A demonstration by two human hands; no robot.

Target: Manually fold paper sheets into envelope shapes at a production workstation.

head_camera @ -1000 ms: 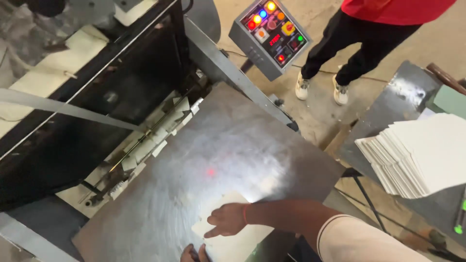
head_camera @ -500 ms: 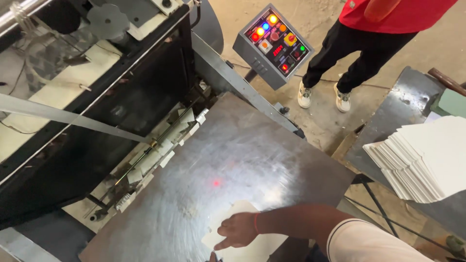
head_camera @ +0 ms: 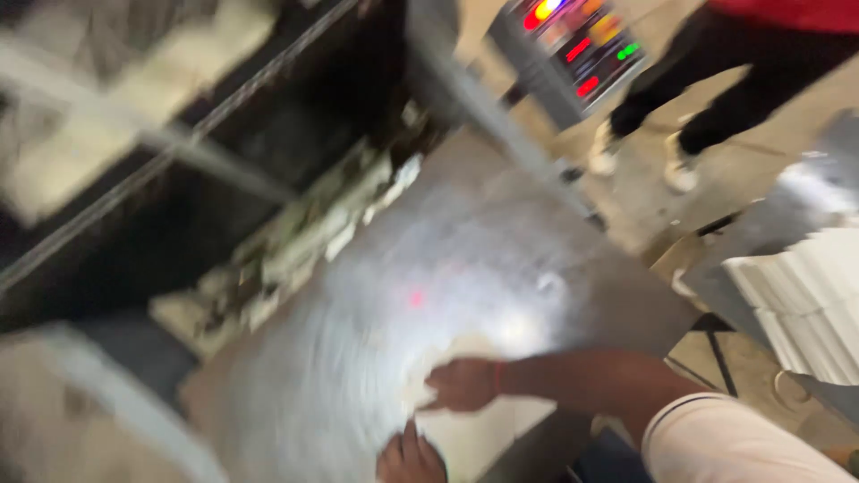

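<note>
The view is blurred by motion. My right hand [head_camera: 461,385] lies on a pale stack of sheets [head_camera: 488,434] at the near edge of a shiny metal table [head_camera: 340,376]; its fingers seem spread flat and grip nothing. My forearm reaches in from the right out of a white sleeve. Only the top of my left hand [head_camera: 410,458] shows at the bottom edge, touching the table beside the sheets. A small red light spot [head_camera: 414,298] glows on the metal beyond my right hand.
A dark machine opening [head_camera: 224,179] with pale scraps along its lip borders the table's far left. A control panel with coloured buttons [head_camera: 573,45] stands behind. A person in black trousers and white shoes [head_camera: 680,170] stands beyond. A white sheet stack [head_camera: 796,304] sits right.
The camera has swung and the picture has blurred. My right hand stays on the sheets. My left hand shows more at the bottom edge.
</note>
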